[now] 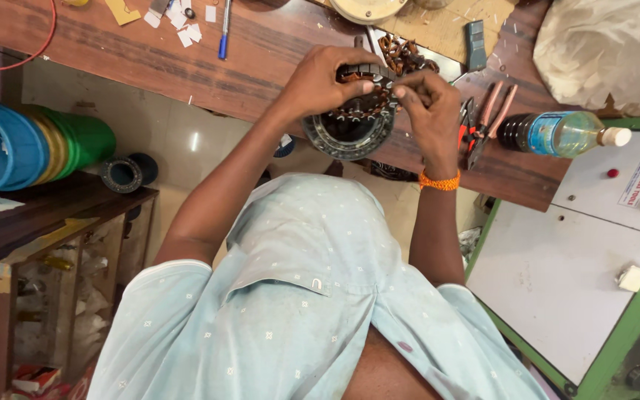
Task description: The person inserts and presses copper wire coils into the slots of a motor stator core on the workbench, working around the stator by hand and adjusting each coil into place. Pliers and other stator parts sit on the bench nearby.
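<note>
Wooden bench stretches beyond my hands, littered with paper scraps. My left hand grips the top of a round motor stator, fingers closed on its rim; my right hand pinches the copper windings just beside it. Pliers and a bottle lie right of my right hand. Held off the bench's edge, the stator could slip, or a wire could snap.

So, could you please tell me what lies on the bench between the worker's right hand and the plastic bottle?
In the head view, red-handled pliers lie on the wooden bench between the right hand and the plastic bottle.
</note>
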### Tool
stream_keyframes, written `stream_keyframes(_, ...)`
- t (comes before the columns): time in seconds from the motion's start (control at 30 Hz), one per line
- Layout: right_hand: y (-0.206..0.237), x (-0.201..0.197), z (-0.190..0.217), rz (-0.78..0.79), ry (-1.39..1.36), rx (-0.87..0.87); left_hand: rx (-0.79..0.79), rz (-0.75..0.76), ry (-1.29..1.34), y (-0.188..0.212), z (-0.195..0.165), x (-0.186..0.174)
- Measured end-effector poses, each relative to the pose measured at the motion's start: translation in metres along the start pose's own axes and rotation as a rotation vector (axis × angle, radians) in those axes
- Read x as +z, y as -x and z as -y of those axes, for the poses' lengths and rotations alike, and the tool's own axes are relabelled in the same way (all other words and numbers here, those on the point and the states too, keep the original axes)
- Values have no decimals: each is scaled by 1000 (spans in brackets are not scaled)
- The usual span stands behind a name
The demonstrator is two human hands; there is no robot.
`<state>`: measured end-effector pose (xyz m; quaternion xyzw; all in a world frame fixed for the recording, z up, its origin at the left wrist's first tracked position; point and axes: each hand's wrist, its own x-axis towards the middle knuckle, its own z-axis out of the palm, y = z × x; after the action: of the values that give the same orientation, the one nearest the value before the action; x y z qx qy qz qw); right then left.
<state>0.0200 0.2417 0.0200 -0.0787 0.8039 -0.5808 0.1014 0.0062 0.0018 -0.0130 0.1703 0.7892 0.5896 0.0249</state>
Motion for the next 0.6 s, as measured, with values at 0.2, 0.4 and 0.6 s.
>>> stream_keyframes(0.2, -18, 13, 18, -61, 236, -14, -107, -54, 74, 2, -22, 0)
stream_keyframes(0.4, -41, 9, 9, 19, 251, -130, -171, -37, 102, 5, -25, 6)
stream_keyframes(0.6, -66, 3, -11, 174, 291, -168, -316, -80, 174, -3, -7, 12)
